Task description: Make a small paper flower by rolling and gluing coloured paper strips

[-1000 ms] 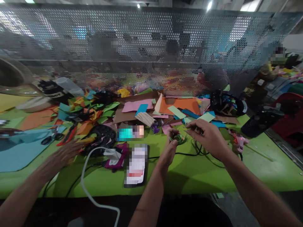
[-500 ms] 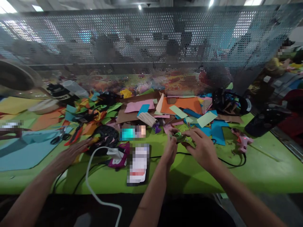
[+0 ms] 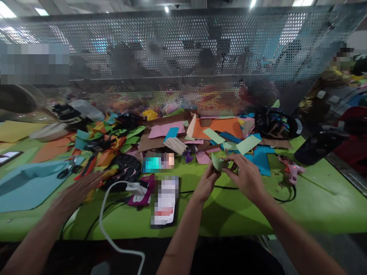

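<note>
Over the table (image 3: 323, 202), the left hand (image 3: 207, 183) and right hand (image 3: 247, 173) both pinched what seemed, through the blur, a curled green paper (image 3: 218, 163). It was likely light, bendy and easily crushed, best held softly by its edges.

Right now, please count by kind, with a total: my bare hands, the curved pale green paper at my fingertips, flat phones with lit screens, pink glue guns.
Bare hands, left hand and right hand: 2
Curved pale green paper: 1
Flat phones with lit screens: 3
Pink glue gun: 1
Total: 7
</note>
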`<state>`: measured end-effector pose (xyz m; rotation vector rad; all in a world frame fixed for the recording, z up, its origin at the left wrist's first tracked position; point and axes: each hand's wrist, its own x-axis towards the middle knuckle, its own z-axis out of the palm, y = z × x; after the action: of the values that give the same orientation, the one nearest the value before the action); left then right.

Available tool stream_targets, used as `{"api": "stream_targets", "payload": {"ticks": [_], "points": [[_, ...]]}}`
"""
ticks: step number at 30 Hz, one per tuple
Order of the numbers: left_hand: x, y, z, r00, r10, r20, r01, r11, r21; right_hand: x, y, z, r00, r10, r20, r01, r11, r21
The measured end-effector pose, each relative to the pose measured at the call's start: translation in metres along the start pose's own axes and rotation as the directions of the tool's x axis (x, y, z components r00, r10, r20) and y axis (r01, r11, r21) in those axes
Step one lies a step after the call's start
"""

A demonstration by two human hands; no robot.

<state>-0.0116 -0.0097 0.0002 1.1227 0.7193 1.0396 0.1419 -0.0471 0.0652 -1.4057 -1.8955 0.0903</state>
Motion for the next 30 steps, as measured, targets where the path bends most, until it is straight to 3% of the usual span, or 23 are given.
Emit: {"api": "stream_targets", "payload": {"ticks": [8,15,19,23,30], "points": [[0.002,0.003,0.007,0.987,0.146,0.068,-0.159,0.955,0.25,-0.002,0.008,0.002,1.0,-0.017,-0.008,0.017,1.0,-0.013],[0.001,0.0,0.007,0.994,0.108,0.029,-0.11,0.906,0.409,-0.004,0.011,0.001,0.997,-0.075,-0.027,0.075,0.997,0.019],[-0.002,0.001,0.007,0.997,0.08,0.001,-0.075,0.923,0.377,-0.005,0.012,0.002,0.993,-0.107,-0.049,0.109,0.993,0.039],[-0.006,0.002,0.003,0.998,0.052,0.046,-0.063,0.952,0.299,-0.006,0.013,0.001,0.989,-0.118,-0.087,0.125,0.989,0.081],[-0.001,-0.018,-0.002,0.998,0.044,0.046,-0.047,0.996,0.069,-0.005,0.012,-0.004,0.978,-0.186,-0.09,0.195,0.975,0.105]]}}
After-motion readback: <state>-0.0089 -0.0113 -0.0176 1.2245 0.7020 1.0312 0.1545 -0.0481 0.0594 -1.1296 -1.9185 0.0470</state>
